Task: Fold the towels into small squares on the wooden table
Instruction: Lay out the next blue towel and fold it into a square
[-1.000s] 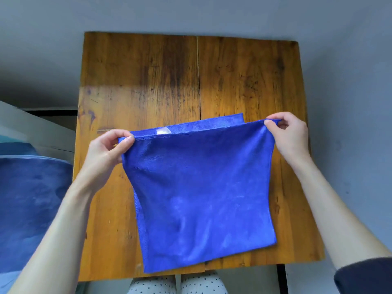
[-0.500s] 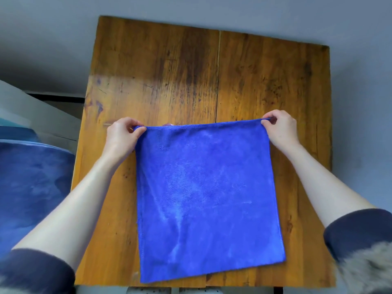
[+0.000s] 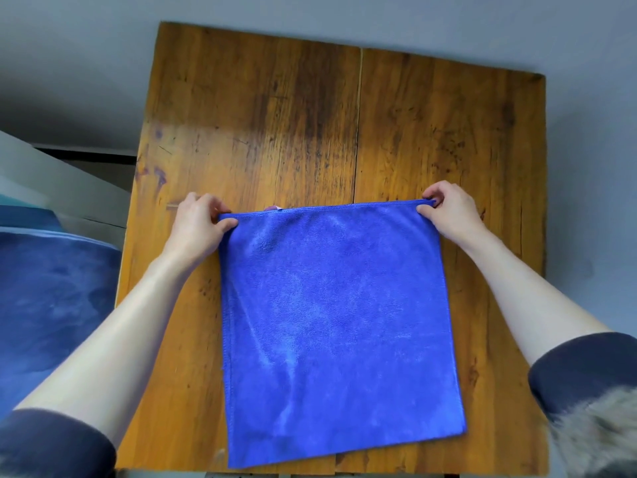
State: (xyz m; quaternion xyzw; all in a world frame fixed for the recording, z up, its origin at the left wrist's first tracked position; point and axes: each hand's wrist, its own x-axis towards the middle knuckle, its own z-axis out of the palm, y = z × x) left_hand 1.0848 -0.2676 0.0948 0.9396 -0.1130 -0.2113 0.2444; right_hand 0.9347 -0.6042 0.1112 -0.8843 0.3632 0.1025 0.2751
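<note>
A blue towel (image 3: 337, 326) lies folded in two on the wooden table (image 3: 275, 115), its near edge close to the table's front edge. My left hand (image 3: 200, 222) pinches the towel's far left corner. My right hand (image 3: 451, 212) pinches the far right corner. Both hands sit low at the table surface, and the far edge runs straight between them. A small white label (image 3: 274, 208) peeks out at that far edge.
A dark blue cloth heap (image 3: 44, 305) sits off the table to the left, beside a pale ledge (image 3: 51, 188). The far half of the table is bare wood. Grey floor surrounds the table.
The lifted top layer has come down flat onto the lower layer, its far edge now lined up with the one beneath. Both hands lowered to the table with the corners.
</note>
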